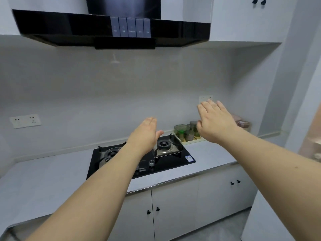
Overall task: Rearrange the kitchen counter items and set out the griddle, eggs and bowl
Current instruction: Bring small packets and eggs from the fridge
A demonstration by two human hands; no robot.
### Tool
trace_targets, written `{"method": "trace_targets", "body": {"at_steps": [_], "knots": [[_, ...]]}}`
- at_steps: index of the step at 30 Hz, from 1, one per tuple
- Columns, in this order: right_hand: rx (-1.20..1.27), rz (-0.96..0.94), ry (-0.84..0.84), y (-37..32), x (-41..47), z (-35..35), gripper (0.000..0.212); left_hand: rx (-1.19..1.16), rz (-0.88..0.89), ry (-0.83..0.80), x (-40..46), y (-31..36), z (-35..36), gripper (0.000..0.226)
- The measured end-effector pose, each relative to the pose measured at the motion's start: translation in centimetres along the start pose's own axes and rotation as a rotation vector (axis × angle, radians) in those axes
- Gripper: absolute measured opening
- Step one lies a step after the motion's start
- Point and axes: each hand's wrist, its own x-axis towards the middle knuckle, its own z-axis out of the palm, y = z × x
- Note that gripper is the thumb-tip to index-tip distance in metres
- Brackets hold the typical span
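1. No griddle, eggs or bowl can be seen anywhere in view; their whereabouts can't be told, so setting-out is judged not yet begun.
2. Tray of jars (188,136) is set at the far right of the tabletop (208,153), against the wall, just right of the gas hob (139,159).
3. Right hand (215,122) is held in the air above and in front of the tray, fingers straight and spread, nothing grasped.
4. Left hand (145,134) is held above the hob, between the two burners, fingers straight and together, nothing grasped.
5. Risk: if the tray is taken by one edge only, the jars are likely to be tipped or slid off, since they stand loose and packed close together.
6. Risk: items dragged leftward may be caught on the raised pan supports of the right burner (164,146).
7. Hard to make out: jar contents are blurred; a pinkish packet (243,123) behind the right hand is partly hidden. The right edge of view is cut off, w/ an unclear pale shape there.
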Motion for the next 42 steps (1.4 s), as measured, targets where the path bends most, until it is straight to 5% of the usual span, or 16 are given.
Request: {"method": "trace_targets", "body": {"at_steps": [15, 30, 42], "knots": [[0.052, 0.252, -0.124, 12.0, 9.1, 12.4, 0.054, -0.063, 0.211, -0.104, 20.9, 5.5, 10.7, 0.058], [-0.061, 0.754, -0.278, 27.8, 8.4, 21.8, 0.057, -0.25, 0.693, -0.258, 39.5, 20.3, 26.2, 0.058], [-0.181, 1.044, -0.348, 34.6, 2.8, 24.2, 0.057, -0.385, 1.035, -0.411, 44.2, 33.8, 33.8, 0.06]]}}
